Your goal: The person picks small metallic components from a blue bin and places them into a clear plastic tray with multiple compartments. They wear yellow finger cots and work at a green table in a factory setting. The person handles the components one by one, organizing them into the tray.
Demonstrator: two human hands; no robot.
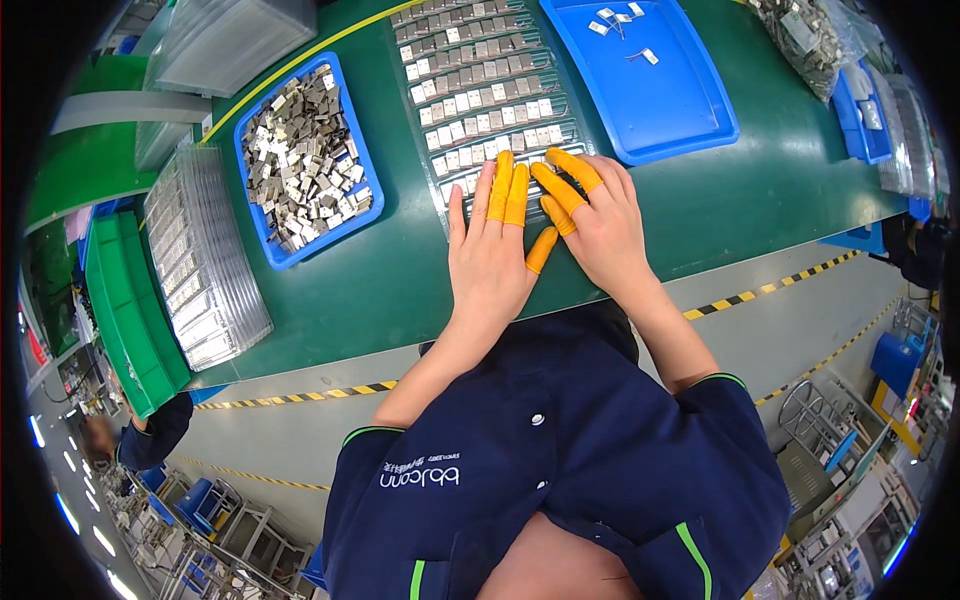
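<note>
A clear plastic tray (487, 115) lies in front of me, filled with rows of small flat rectangular pieces in white and grey, with thin wire-like lines along the rows. Across its near end rests my left hand (490, 262), fingers stretched forward and open, with yellow finger cots on some of them. My right hand (607, 232) is at the tray's near right corner, also in yellow cots. Its fingers are slightly bent and apart, touching the tray's edge area. No piece shows in either hand, though the undersides of the fingertips are hidden.
A blue bin (377, 205) heaped with loose pieces stands left. Beside it are stacked clear trays (215, 260) and a green bin (130, 310). A shallow blue tray (665, 110) with several wired pieces lies right; a bagged heap (805, 40) stands beyond. Another person's sleeve (155, 430) shows lower left.
</note>
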